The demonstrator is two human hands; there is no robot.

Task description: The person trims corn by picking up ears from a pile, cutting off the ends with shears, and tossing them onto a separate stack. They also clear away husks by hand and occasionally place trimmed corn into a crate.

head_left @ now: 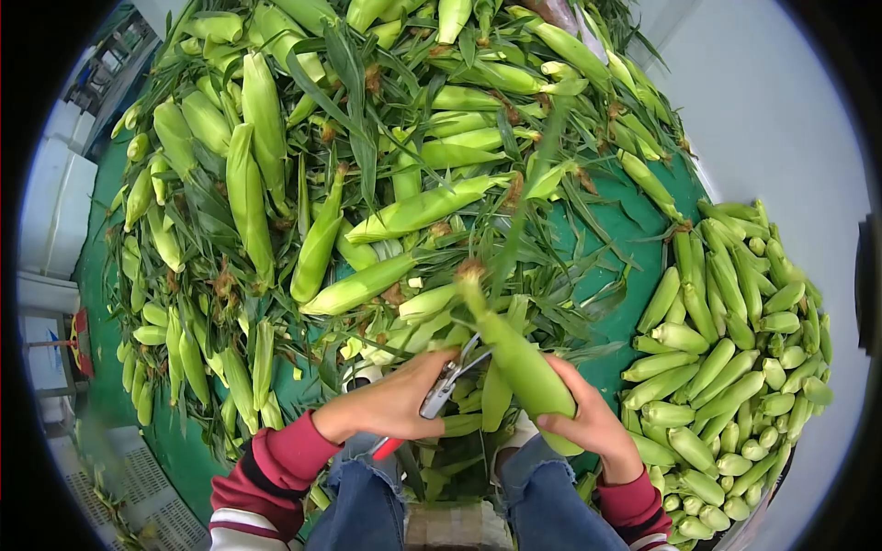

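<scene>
My right hand (593,421) grips the thick end of a green ear of corn (524,363) in its husk, its brown silk tip pointing up and away. Closed around a pair of pruning shears (441,389) is my left hand (393,397); a red handle end shows below the palm. The metal blades stand apart, right at the left side of the ear. Husk leaves and cut pieces lie under and just beyond both hands.
A large heap of husked-in corn (427,209) and loose leaves covers the green floor (602,220) ahead and left. Trimmed ears (726,367) are piled at the right, beside a pale wall (781,110). Perforated crates (152,491) stand at lower left.
</scene>
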